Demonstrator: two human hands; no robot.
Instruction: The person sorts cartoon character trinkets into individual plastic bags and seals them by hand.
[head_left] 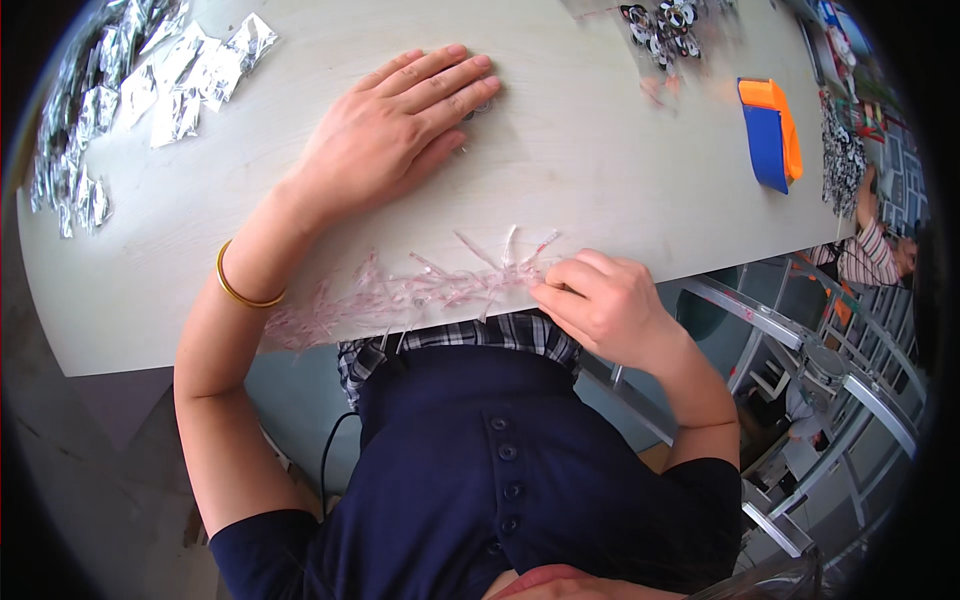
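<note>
My left hand (405,125) lies flat on the pale table (590,170), fingers stretched out. Small shiny bits (482,108) peek out from beneath its fingertips, mostly covered. Along the near edge runs a loose pile of thin clear plastic strips (400,298) with red marks. Some strips hang over the edge. At the pile's right end my right hand (605,300) is closed in a pinch, with strips reaching to its fingertips. It appears to grip one strip, though the fingers hide most of it.
Silver foil packets (205,75) are heaped at the far left. A clear bag (665,35) of small black-and-white round pieces lies at the far right, near a blue and orange tool (768,135). Beyond stand metal frames (830,360) and another person in a striped sleeve (868,258).
</note>
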